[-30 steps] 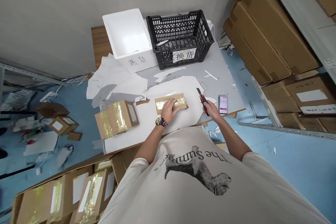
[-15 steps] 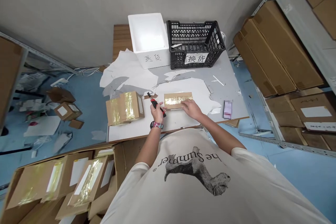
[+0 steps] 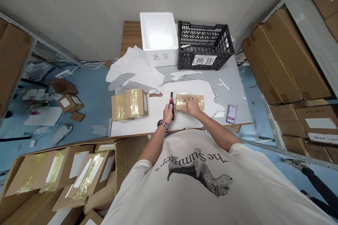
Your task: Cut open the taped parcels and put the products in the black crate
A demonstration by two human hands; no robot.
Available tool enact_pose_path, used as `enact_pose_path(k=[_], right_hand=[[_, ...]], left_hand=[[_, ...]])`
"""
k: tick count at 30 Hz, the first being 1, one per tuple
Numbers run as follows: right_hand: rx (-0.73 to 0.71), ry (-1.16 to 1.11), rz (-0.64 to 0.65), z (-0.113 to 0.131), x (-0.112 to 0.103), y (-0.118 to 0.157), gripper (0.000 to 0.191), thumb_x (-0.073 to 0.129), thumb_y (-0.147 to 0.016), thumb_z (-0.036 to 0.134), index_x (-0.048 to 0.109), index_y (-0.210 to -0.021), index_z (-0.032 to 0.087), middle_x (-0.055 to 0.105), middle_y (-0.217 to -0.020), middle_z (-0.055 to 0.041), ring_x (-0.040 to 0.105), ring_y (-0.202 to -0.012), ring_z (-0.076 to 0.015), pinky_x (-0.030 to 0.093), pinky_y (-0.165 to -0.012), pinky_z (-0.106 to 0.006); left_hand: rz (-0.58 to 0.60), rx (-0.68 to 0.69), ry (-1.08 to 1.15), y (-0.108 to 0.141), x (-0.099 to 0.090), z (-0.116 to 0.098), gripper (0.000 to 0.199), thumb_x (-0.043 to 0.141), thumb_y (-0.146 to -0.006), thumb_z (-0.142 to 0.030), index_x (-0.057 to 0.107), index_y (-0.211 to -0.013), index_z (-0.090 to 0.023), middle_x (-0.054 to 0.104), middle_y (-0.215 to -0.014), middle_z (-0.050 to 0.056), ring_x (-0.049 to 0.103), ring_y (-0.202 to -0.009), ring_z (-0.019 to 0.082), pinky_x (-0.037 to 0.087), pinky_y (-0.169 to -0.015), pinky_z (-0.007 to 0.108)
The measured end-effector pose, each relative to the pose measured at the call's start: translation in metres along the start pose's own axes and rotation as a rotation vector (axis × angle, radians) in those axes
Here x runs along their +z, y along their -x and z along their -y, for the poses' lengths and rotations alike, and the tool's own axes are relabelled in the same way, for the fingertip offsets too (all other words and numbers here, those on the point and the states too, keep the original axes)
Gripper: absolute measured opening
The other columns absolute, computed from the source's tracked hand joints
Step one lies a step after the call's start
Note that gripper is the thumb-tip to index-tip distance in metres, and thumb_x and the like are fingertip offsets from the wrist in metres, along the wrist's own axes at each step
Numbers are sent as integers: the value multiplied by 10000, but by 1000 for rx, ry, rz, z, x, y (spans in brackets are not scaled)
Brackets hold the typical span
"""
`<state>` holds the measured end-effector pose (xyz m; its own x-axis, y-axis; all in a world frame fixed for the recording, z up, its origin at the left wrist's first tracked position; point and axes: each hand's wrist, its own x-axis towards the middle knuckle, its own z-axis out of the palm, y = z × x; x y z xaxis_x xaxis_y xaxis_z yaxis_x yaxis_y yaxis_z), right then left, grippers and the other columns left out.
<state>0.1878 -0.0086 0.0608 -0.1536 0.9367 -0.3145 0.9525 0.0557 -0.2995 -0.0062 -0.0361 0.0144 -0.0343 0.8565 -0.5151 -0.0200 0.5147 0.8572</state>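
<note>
- Out at nine o'clock, we've got two tape-wrapped cardboard cartons point(image 3: 136, 102) butted together on a white sheet point(image 3: 155, 124), apparently parked there to leave the middle free.
- Up at twelve, a white foam box point(image 3: 160, 38) marked 退货 sits against the wall, well out of the hands' way.
- Now the left hand point(image 3: 168, 113), closed firmly around a red-and-black utility knife point(image 3: 171, 107)! The blade points up, just beside the parcel, seemingly kept off it.
- The right hand point(image 3: 191, 106) is open, palm down on a taped cardboard parcel point(image 3: 199, 101), pinning it flat at twelve o'clock from our chest.
- At one o'clock, a black plastic crate point(image 3: 204, 42) labelled 换货 stands beside the foam box, the labels seemingly marking separate bins.
- Over at three, a blurred phone point(image 3: 231, 113) lies on the grey tabletop point(image 3: 233, 77), within easy reach.
</note>
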Motion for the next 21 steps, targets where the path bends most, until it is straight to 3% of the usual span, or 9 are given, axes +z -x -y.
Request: enact_pose_path(k=[7, 10, 15, 18, 21], right_hand=[[60, -17, 11, 31, 10, -17, 665, 979, -847, 465, 682, -1383, 205, 637, -1525, -239, 521, -1401, -481, 436, -1222, -731], [81, 0, 49, 32, 8, -20, 666, 994, -838, 408, 690, -1393, 200, 611, -1549, -238, 526, -1412, -478, 475, -1210, -672], [12, -38, 10, 23, 9, -8, 639, 986, -848, 327, 679, -1395, 206, 624, -1516, -218, 569, -1382, -446, 518, -1195, -572], [-33, -59, -4, 17, 12, 2, 582, 958, -861, 290, 668, -1361, 217, 641, -1489, -199, 588, -1377, -423, 550, -1168, -537], [-55, -55, 9, 12, 12, 9, 536, 938, -872, 278, 653, -1321, 209, 653, -1463, -191, 609, -1359, -403, 571, -1150, -508]], left_hand=[[109, 5, -10, 0, -9, 2, 412, 676, -1085, -599, 711, -1273, -234, 838, -1284, 112, 803, -855, 219, 581, -572, 279], [162, -7, -39, -6, -26, 0, 480, 727, -1041, -623, 759, -1316, -232, 853, -1285, 118, 816, -878, 232, 584, -590, 278], [193, 62, -124, -11, -68, -3, 549, 805, -953, -651, 840, -1305, -231, 873, -1037, 81, 732, -666, 182, 550, -543, 264], [295, 112, -171, -11, -88, -6, 522, 844, -912, -641, 884, -1248, -244, 862, -947, 64, 698, -614, 176, 548, -526, 268], [398, 113, -248, -12, -95, -10, 463, 838, -916, -615, 907, -1201, -257, 853, -914, 50, 679, -592, 173, 567, -563, 286]])
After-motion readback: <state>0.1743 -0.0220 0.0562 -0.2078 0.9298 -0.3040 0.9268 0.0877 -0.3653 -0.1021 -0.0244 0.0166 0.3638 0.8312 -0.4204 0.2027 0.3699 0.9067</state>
